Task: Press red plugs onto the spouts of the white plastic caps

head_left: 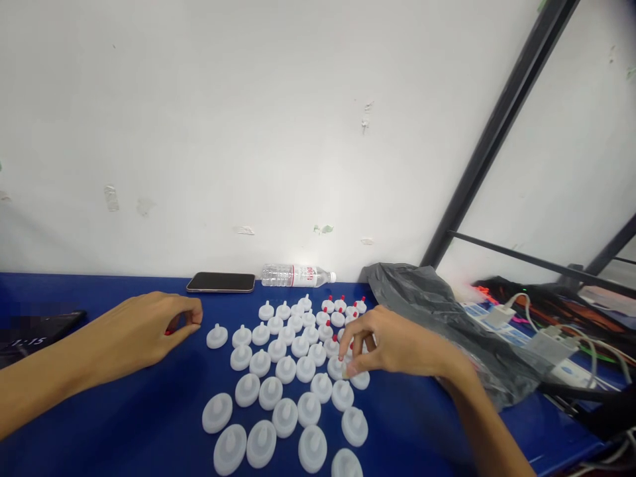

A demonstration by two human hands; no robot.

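White discs point(285, 370), each with a stub nozzle on top, spread loosely over the middle of a blue bench point(163, 411). Nozzles up. Most are bare; a group at the back right wears red caps point(328, 322). Rows tighter toward the wall point(278, 132), looser in front; nearest disc cut off by the lower edge of view.

Left hand point(144, 324): off to the left of the discs, held above the bench, fingers curled in, thumb and index together at the tips. Something red point(171, 326) shows inside the curl; how many pieces, cannot tell. Nearest disc lies just right of the fingertips, apart from them.

Right hand point(397, 341): over the right side of the spread, palm down, index and thumb bent to a narrow gap at one disc. Red shows by the index tip. Whether the fingers grip it or only touch, cannot tell. Other capped discs sit beside and partly behind this hand.

Along the wall: a phone point(221, 283) lying flat, a clear bottle point(278, 275) on its side just right of it. Second phone point(44, 331) at far left, lit digits on its screen. Grey bag point(412, 291) crumpled right of the discs; beyond it a power strip point(571, 372) with white chargers point(499, 315) and cables.
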